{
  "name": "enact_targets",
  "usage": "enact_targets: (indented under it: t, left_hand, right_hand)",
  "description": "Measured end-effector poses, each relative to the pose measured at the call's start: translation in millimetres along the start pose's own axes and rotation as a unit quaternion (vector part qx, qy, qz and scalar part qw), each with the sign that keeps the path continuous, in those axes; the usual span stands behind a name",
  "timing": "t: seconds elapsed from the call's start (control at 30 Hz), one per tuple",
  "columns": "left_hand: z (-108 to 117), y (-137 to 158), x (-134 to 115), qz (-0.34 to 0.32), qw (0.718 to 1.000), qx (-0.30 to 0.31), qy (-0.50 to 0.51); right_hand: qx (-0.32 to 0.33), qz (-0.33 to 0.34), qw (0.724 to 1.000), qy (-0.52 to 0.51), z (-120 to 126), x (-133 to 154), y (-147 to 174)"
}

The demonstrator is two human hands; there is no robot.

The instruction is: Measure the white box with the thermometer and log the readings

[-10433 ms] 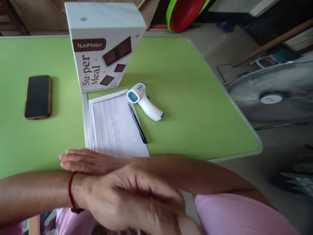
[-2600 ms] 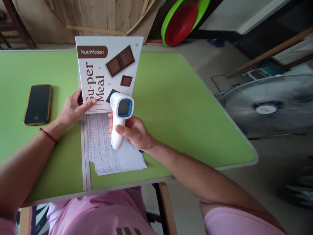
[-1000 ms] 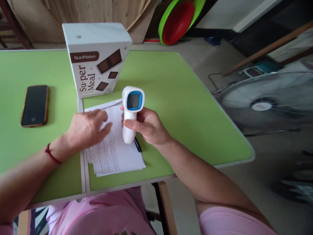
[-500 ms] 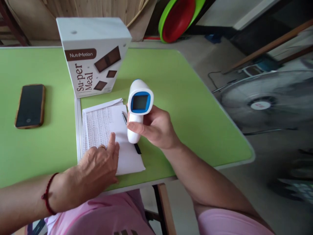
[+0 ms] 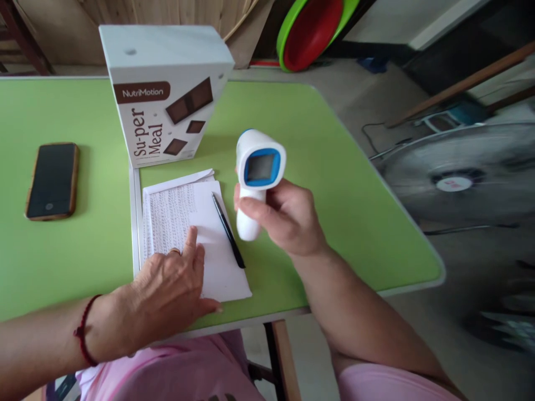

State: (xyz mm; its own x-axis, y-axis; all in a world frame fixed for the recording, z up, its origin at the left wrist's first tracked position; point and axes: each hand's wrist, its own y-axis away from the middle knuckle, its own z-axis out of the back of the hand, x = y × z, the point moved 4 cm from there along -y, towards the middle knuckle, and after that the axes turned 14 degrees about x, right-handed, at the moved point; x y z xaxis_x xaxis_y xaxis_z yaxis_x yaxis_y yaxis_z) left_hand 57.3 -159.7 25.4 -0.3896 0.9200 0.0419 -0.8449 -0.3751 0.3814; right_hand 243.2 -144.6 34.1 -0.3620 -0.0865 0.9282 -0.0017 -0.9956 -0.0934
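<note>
In my right hand [image 5: 288,214] is a white infrared thermometer [image 5: 251,220], upright above the table, its blue-framed screen dark and facing me. My thumb wraps across its handle. My left hand [image 5: 171,281] lies over the lower part of some handwritten paper sheets [image 5: 209,236], index finger stretched out and thumb apart, with nothing in it. A black pen [image 5: 228,229] lies slanted along the right side of the paper. Behind the sheets stands a white box [image 5: 154,128] printed "NutriMotion Su-per Meal".
The green table [image 5: 334,234] has a metal seam running beside the paper. A phone [image 5: 52,181] in a brown case lies at the left. On the floor to the right is a fan [image 5: 453,181]. Green and red basins [image 5: 311,33] lean beyond the far edge.
My right hand has moved the thermometer to the right and turned it slightly, uncovering the whole pen. My left thumb has spread outward. The view has shifted a little.
</note>
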Motion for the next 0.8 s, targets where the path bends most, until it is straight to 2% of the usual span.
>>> enact_targets:
  t: [0.07, 0.17, 0.27, 0.37, 0.5, 0.6, 0.7, 0.8]
  left_hand:
    - [-1, -3, 3, 0.011, 1.0, 0.014, -0.007]
    - [0, -6, 9, 0.034, 0.999, 0.024, -0.01]
    - [0, -8, 13, 0.031, 0.998, 0.05, 0.005]
    - [-1, -9, 13, 0.021, 0.999, 0.047, 0.011]
    - [-3, -8, 11, 0.014, 1.0, 0.017, 0.016]
    - [-5, -8, 10, 0.018, 0.999, 0.021, 0.018]
    - [-6, -8, 9, 0.019, 0.999, 0.026, 0.017]
    - [-5, -8, 8, 0.013, 1.0, 0.013, 0.012]
  right_hand:
    - [-0.033, -0.021, 0.995, 0.09, 12, -11, -5]
    - [-0.064, -0.07, 0.971, 0.221, 25, -32, -13]
    - [-0.059, -0.127, 0.929, 0.344, 26, -50, -18]
    - [-0.041, -0.142, 0.903, 0.403, 21, -56, -20]
    - [-0.03, -0.14, 0.893, 0.428, 18, -57, -22]
    - [-0.028, -0.133, 0.882, 0.451, 19, -57, -21]
    - [-0.054, -0.074, 0.874, 0.477, 17, -45, -17]
    - [-0.067, -0.002, 0.897, 0.437, 10, -27, -10]
